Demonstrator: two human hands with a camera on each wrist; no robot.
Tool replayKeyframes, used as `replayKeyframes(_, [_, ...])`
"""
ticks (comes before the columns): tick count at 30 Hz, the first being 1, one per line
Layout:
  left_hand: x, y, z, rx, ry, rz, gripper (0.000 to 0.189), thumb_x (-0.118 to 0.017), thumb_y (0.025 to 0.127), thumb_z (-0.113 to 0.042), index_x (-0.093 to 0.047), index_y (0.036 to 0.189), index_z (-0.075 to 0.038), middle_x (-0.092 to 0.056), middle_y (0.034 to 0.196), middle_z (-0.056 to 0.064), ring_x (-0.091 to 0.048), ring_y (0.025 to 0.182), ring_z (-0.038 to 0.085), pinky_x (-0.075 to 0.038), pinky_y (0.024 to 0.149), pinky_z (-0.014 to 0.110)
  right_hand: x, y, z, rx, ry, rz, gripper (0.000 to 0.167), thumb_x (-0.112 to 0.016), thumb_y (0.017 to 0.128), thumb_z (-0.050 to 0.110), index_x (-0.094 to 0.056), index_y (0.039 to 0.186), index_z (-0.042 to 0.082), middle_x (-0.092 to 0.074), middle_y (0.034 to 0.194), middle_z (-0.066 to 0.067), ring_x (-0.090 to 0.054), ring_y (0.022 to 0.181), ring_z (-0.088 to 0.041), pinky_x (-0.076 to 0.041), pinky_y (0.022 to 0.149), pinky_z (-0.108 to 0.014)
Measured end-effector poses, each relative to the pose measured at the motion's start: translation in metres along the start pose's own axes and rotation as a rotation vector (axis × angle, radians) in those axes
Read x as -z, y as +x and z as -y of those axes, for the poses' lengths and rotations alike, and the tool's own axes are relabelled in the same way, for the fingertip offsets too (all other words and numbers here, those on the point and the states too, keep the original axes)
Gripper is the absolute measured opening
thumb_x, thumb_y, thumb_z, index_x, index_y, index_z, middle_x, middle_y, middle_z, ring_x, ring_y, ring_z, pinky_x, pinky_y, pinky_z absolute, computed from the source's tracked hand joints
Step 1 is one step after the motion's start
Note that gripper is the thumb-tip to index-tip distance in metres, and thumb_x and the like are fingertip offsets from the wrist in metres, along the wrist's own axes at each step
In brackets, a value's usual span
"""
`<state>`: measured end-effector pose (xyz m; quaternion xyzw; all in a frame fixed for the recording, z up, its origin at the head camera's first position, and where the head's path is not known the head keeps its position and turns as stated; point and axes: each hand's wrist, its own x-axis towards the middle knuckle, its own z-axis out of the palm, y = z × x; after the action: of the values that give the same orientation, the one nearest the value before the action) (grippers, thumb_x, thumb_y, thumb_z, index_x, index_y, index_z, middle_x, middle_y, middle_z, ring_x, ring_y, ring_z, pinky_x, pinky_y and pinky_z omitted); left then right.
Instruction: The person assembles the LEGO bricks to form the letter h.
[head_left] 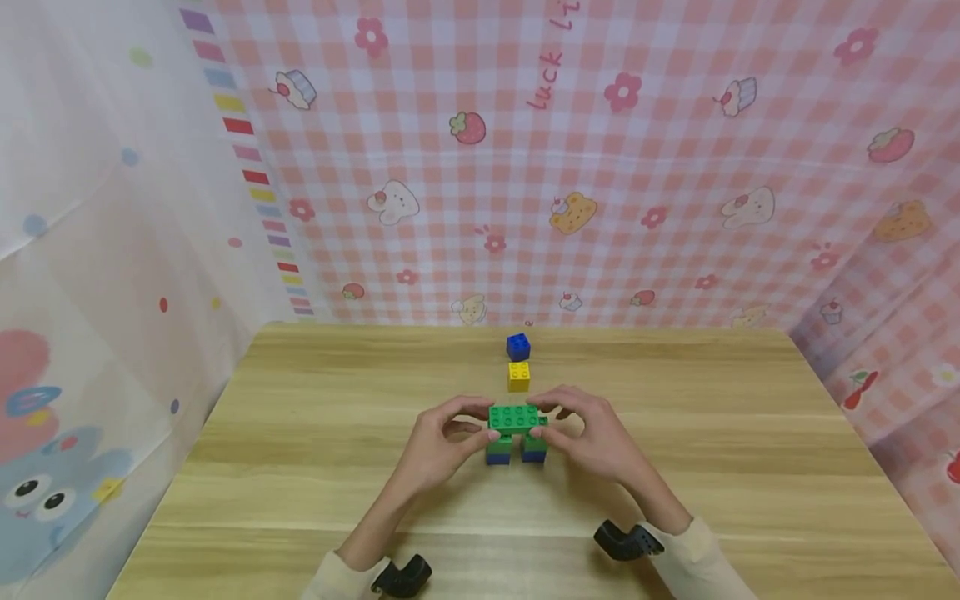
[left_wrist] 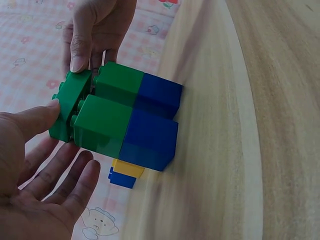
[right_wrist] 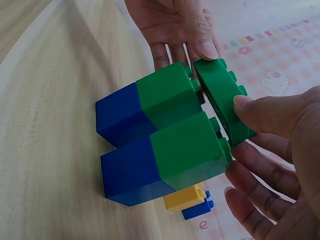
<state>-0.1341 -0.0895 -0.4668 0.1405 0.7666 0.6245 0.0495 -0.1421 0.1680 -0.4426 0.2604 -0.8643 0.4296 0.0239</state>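
A long flat green toy brick (head_left: 513,418) lies level across the tops of two short stacks, each a green block on a blue one. Pinching its left end are the thumb and fingers of my left hand (head_left: 448,442). At the other end, my right hand (head_left: 588,435) pinches it the same way. In the right wrist view the long brick (right_wrist: 222,97) sits just off the studs, with a narrow gap beneath. The two stacks stand side by side, with the green blocks (left_wrist: 104,125) above the blue blocks (left_wrist: 150,140).
Behind the stacks, a yellow brick (head_left: 519,377) stands on the wooden table (head_left: 300,433). A blue brick (head_left: 518,347) is farther back, near the table's far edge. A pink checked cloth (head_left: 480,183) hangs behind the table.
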Motion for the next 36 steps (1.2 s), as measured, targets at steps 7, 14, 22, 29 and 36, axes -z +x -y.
replayKeyframes(7, [-0.001, -0.0017, -0.0011, 0.002, 0.015, 0.005, 0.034, -0.08, 0.09, -0.015, -0.071, 0.123, -0.019, -0.071, 0.12, 0.003, -0.067, 0.113, 0.023, -0.06, 0.096, 0.028, -0.0011, -0.0018, -0.0018, -0.002, -0.008, -0.003, 0.036, -0.08, 0.09, 0.02, -0.072, 0.125, 0.017, -0.073, 0.121, 0.004, -0.067, 0.107, -0.016, -0.061, 0.09, -0.043])
replayKeyframes(14, [-0.0014, -0.0025, -0.0009, -0.003, 0.02, 0.012, 0.035, -0.081, 0.089, -0.015, -0.071, 0.122, -0.02, -0.071, 0.12, 0.003, -0.067, 0.112, 0.021, -0.06, 0.096, 0.029, -0.0039, -0.0035, -0.0047, 0.007, 0.011, -0.011, 0.034, -0.079, 0.091, 0.021, -0.072, 0.125, 0.017, -0.073, 0.12, 0.004, -0.067, 0.105, -0.016, -0.061, 0.088, -0.048])
replayKeyframes(22, [-0.0001, -0.0043, -0.0015, -0.008, -0.011, 0.031, 0.035, -0.081, 0.089, -0.015, -0.071, 0.123, -0.017, -0.071, 0.119, 0.007, -0.069, 0.11, 0.027, -0.06, 0.094, 0.026, -0.0044, -0.0046, -0.0046, -0.012, 0.044, 0.002, 0.035, -0.079, 0.091, 0.021, -0.072, 0.125, 0.016, -0.072, 0.119, 0.006, -0.066, 0.106, -0.013, -0.061, 0.089, -0.049])
replayKeyframes(29, [0.0031, -0.0041, -0.0003, 0.019, -0.017, 0.031, 0.035, -0.081, 0.089, -0.016, -0.071, 0.123, -0.017, -0.071, 0.118, 0.009, -0.073, 0.102, 0.023, -0.062, 0.09, 0.025, -0.0048, -0.003, -0.006, -0.009, 0.069, 0.024, 0.039, -0.082, 0.089, 0.017, -0.071, 0.126, 0.02, -0.072, 0.12, 0.005, -0.066, 0.108, -0.016, -0.061, 0.091, -0.045])
replayKeyframes(36, [0.0038, -0.0028, -0.0002, 0.019, 0.0, 0.038, 0.035, -0.08, 0.09, -0.017, -0.071, 0.123, -0.017, -0.071, 0.118, 0.009, -0.073, 0.1, 0.022, -0.062, 0.089, 0.025, -0.0056, -0.0024, -0.0087, -0.022, 0.095, 0.036, 0.045, -0.083, 0.085, 0.006, -0.071, 0.126, 0.019, -0.072, 0.118, 0.003, -0.066, 0.108, -0.018, -0.061, 0.091, -0.046])
